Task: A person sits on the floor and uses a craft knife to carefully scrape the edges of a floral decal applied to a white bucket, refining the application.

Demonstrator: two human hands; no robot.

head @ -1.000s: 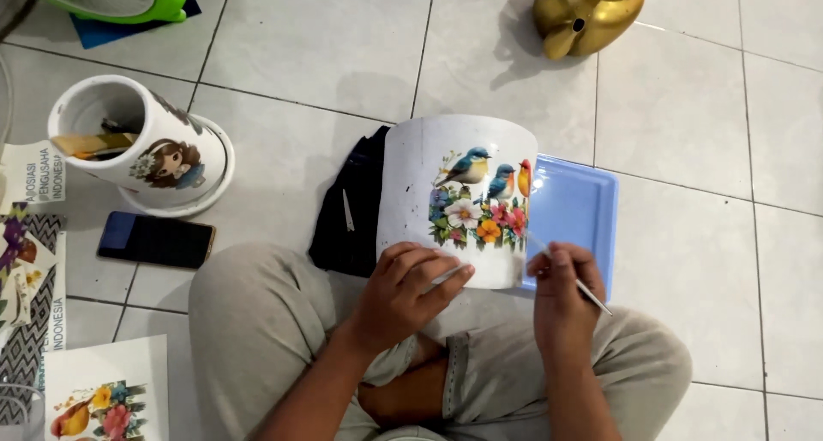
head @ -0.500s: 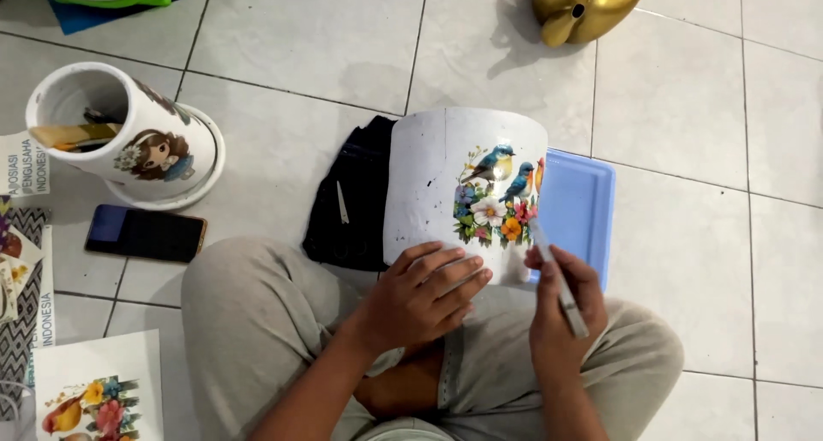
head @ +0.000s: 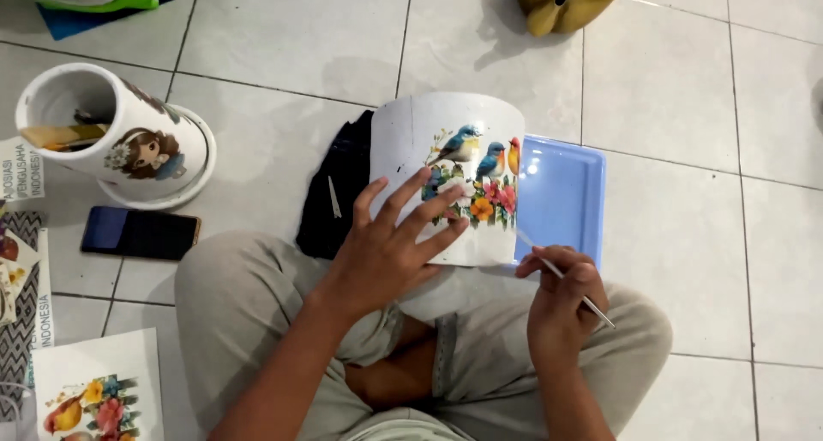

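left hand [head: 390, 248]: fingers spread flat on white bird-and-flower pot [head: 450, 171], lying on the lap
right hand [head: 561, 300]: fingers pinched on thin brush [head: 566, 278]
second pot [head: 107, 132]: holds tools

The white pot [head: 446, 180] bears blue and orange birds above pink and orange flowers. Right of it lies a light-blue tray [head: 561, 197]; far right, a gold vessel [head: 570, 0].
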